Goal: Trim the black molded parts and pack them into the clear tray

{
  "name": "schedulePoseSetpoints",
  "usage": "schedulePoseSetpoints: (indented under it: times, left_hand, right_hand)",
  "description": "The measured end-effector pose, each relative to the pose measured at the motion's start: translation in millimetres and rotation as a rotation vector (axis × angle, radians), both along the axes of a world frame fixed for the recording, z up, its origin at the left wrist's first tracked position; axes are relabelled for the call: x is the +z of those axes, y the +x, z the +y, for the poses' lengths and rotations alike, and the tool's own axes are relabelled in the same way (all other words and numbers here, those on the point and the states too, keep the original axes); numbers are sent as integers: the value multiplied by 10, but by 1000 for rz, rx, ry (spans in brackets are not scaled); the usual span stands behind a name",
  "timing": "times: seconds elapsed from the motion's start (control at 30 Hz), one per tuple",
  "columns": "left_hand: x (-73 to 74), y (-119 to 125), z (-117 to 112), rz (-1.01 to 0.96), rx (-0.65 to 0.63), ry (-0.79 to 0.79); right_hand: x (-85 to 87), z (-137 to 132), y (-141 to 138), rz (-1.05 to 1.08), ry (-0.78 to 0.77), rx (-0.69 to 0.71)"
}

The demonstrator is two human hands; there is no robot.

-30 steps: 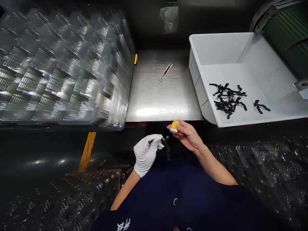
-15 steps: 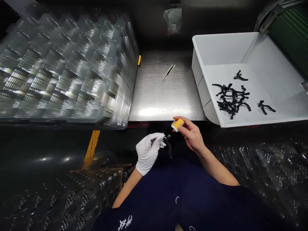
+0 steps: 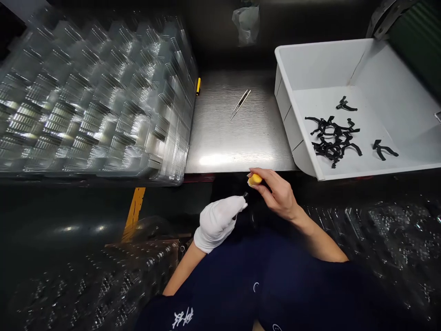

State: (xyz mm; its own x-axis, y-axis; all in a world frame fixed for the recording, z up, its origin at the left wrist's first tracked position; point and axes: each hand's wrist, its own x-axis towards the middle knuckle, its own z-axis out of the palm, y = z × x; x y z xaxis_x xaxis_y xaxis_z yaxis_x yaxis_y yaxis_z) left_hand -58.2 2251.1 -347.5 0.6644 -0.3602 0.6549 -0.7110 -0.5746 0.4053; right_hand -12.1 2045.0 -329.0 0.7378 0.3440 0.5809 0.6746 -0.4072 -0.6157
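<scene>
My left hand [image 3: 217, 221], in a white glove, is closed on a black plastic part [image 3: 245, 195]. Most of that part is hidden by the glove; only a dark tip shows at the fingertips. Bare, my right hand [image 3: 280, 196] pinches a small yellow cylinder with a white end [image 3: 256, 179] between thumb and fingers. The cylinder is just above and to the right of the black tip, apart from it. Both hands are in front of the metal table's near edge. Similar black forked parts [image 3: 332, 146] lie in the white bin at the right.
Clear plastic trays [image 3: 93, 110] are stacked on the left of the metal table [image 3: 220, 142]. Between them and the white bin [image 3: 305, 163] lies a slim cutter knife [image 3: 240, 105]. A yellow-and-black stick [image 3: 198, 86] rests against the trays. More clear plastic [image 3: 389, 239] is at lower right.
My left hand has turned and shifted slightly right, so its glove now covers most of the black part. The yellow cylinder has tilted in my right hand.
</scene>
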Motion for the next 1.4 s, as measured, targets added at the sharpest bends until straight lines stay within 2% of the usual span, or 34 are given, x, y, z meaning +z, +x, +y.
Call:
schedulePoseSetpoints:
  times: [0.1,0.17,0.27,0.33,0.47,0.6,0.73,0.83,0.93,1.0,1.07,1.2,1.33,1.4]
  left_hand:
    - [-30,9,18,-49,-5,45]
    - [-45,5,14,-60,-11,53]
    - [-36,-8,-2,-39,6,-10]
    - [-11,-8,-22,8,68,-75]
    - [36,9,-89,154,160,-178]
    - [65,13,-151,325,172,-348]
    - [84,7,-182,395,195,-454]
    - [81,12,-198,475,228,-566]
    - [72,27,-218,513,256,-642]
    - [64,36,-232,559,275,-692]
    - [54,40,-241,594,292,-729]
    - [46,28,-238,557,290,-703]
    - [79,4,-233,600,285,-752]
    - [101,-2,-234,607,281,-774]
  right_hand:
    - [96,19,-57,4,44,130]
    - [116,26,-66,-38,-22,186]
    - [85,3,-35,-40,-136,115]
    - [60,-9,-24,-29,-101,30]
    - [26,25,-43,-20,-6,112]
    - [-10,49,-32,-8,3,25]
    - [-20,50,-12,-14,9,97]
    - [-28,58,-7,-27,25,-10]
    - [-45,76,-17,-9,51,73]
    - [-59,91,-27,-19,39,39]
    - [-75,105,-38,1,48,-26]
    - [-142,98,-26,36,75,66]
    - [-227,1,48,204,68,-80]
    - [-227,-43,58,317,116,-77]
